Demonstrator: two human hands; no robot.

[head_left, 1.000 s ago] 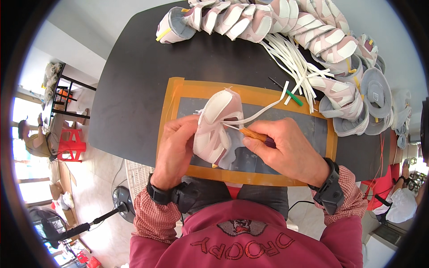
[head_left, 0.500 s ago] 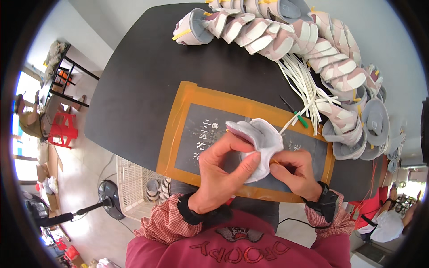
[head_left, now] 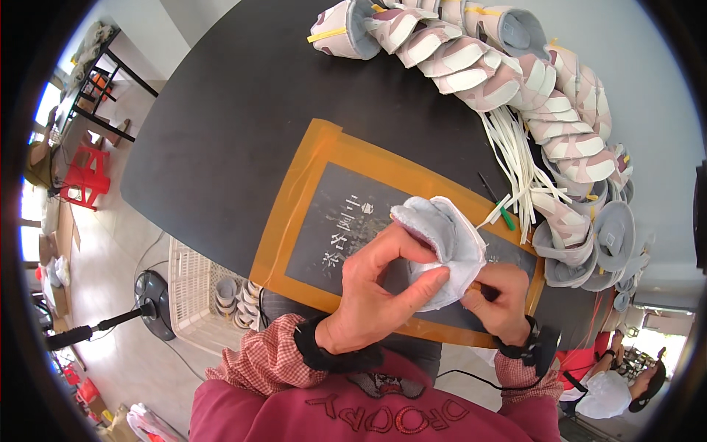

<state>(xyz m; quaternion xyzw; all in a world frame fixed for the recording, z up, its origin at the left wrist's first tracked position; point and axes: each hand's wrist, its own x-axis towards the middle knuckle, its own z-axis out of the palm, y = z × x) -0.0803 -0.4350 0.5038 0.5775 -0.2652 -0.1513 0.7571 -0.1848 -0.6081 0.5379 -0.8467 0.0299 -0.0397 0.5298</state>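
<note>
A soft shoe upper point(head_left: 446, 254) in white, grey and mauve is held over the mat, its grey padded lining partly turned toward me. My left hand point(head_left: 383, 287) grips it from the left, thumb and fingers closed on its folded edge. At its lower right edge, my right hand point(head_left: 499, 296) has its fingers pinched together. A small yellow-orange bit shows by those fingertips; whether it is a tab of the upper is unclear. Both hands hide part of the upper.
Nested shoe uppers point(head_left: 508, 81) curve along the table's far and right sides. White laces point(head_left: 512, 155) lie beside a green-handled pointed tool point(head_left: 507, 214). Orange tape borders the grey mat point(head_left: 324, 214). A white basket point(head_left: 188, 295) and a black fan point(head_left: 155, 302) stand at left.
The upper has turned slightly in my hands, so more of its pale surface and lining shows. Both hands keep hold of it. The whole view has shifted and tilted a little.
</note>
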